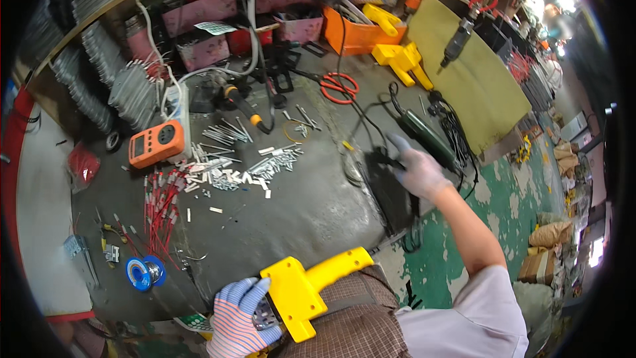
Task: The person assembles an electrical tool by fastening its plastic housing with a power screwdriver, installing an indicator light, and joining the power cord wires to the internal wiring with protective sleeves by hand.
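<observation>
One head-worn fisheye looks down from close above the grey workbench [308, 202].

Left hand [242, 318] striped-gloved, held low, fingers curled in a grip; right forearm [468, 229] bare, extended forward, elbow slightly bent; right hand [423, 172] pale-gloved, blurred, fingertips angled forward-left, grip unclear

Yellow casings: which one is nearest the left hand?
The front casing, held in the left hand at the picture's bottom; the others lie far back at the orange bin.
</observation>
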